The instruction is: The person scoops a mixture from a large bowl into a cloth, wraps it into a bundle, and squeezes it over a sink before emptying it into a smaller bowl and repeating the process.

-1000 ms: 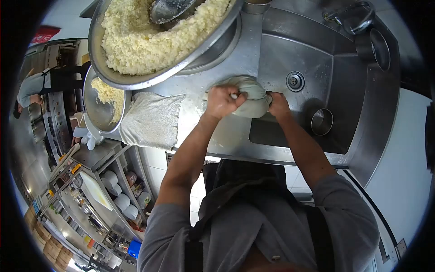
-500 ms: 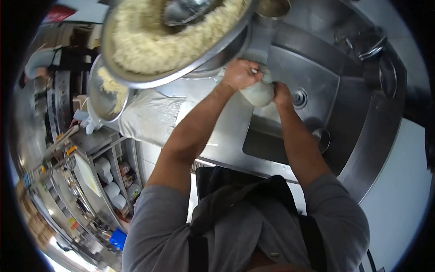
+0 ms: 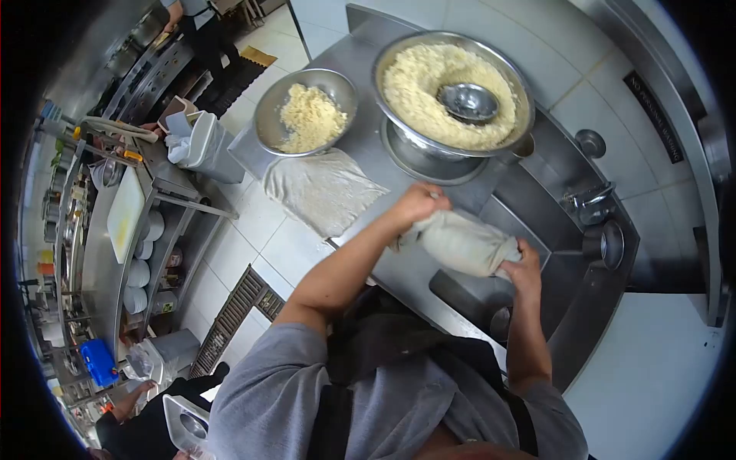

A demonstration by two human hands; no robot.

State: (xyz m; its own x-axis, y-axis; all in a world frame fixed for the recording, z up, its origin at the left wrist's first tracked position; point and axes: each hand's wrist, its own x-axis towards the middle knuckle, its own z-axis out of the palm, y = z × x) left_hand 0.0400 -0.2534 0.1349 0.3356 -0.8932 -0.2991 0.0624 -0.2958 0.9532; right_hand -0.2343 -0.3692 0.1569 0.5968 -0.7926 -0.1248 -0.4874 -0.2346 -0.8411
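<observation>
A damp whitish cloth bundle [image 3: 463, 244], bulging in the middle, is stretched between my two hands above the sink's near left edge. My left hand [image 3: 420, 205] is closed around its left end, fingers wrapped into the cloth. At the other end, my right hand [image 3: 524, 270] grips the gathered fabric. What the cloth contains is hidden. Just beyond the bundle stands a large metal bowl [image 3: 379, 86] of pale yellow crumbly food [image 3: 429, 115], with a small metal bowl [image 3: 469, 103] resting in it. Left of my left hand, another cloth [image 3: 326, 192] lies spread over the counter edge.
A smaller metal bowl [image 3: 267, 115] with yellow crumbs stands at the counter's left. The steel sink [image 3: 563, 307] lies to the right, with a faucet [image 3: 596, 198] behind. Shelving [image 3: 165, 207] runs along the left. One person [image 3: 203, 38] stands far left, another [image 3: 142, 425] lower left.
The bundle has gone from a rounded, tightly bunched shape to a longer one, with my hands farther apart. My head view has shifted, showing more of the counter and floor.
</observation>
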